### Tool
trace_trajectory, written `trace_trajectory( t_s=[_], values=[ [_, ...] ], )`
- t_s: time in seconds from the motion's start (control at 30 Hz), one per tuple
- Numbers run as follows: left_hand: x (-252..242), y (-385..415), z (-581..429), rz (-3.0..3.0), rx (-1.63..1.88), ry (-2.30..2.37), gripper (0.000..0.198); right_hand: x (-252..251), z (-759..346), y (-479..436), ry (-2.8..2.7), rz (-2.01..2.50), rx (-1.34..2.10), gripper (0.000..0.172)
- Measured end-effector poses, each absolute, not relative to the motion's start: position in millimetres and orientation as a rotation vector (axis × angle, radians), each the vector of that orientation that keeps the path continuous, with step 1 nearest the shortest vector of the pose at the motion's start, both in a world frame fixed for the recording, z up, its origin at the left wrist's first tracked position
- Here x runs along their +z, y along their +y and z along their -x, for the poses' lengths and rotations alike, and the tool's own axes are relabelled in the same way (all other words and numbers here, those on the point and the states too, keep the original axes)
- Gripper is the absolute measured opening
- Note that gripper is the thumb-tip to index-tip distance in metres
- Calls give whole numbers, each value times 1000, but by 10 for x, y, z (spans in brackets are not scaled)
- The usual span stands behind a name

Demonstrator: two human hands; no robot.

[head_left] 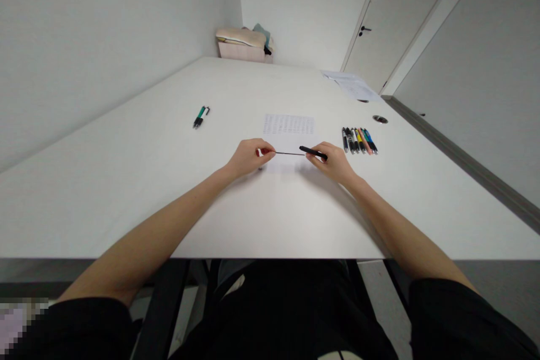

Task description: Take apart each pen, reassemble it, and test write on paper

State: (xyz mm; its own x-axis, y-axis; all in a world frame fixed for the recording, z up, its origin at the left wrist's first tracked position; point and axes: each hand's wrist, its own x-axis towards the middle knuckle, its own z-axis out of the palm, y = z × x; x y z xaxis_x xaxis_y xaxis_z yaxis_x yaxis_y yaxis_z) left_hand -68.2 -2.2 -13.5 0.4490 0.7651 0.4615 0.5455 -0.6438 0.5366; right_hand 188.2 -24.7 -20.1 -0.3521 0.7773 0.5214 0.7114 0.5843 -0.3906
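Note:
My left hand point(250, 156) is closed in a pinch on the end of a thin dark refill point(289, 153), with a bit of red showing at the fingertips. My right hand point(334, 161) is closed round a black pen barrel point(313, 152), and the refill runs from it towards my left hand. Both hands hover just above the near edge of a printed sheet of paper point(289, 125) lying on the white table point(169, 180).
A row of several pens point(359, 140) lies right of the sheet, a green and black pen point(200, 117) to the far left. Loose papers point(351, 84) and a round cable hole point(379, 119) sit back right, a pink box with cushions point(244, 45) in the far corner.

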Motion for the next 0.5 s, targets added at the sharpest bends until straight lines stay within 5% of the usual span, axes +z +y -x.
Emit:
trace_trajectory(
  t_s=[0.5],
  values=[
    [-132,-11,694,-2434,984,1060,27,-209,-1924,-223,-2173,1168,138,14]
  ],
)
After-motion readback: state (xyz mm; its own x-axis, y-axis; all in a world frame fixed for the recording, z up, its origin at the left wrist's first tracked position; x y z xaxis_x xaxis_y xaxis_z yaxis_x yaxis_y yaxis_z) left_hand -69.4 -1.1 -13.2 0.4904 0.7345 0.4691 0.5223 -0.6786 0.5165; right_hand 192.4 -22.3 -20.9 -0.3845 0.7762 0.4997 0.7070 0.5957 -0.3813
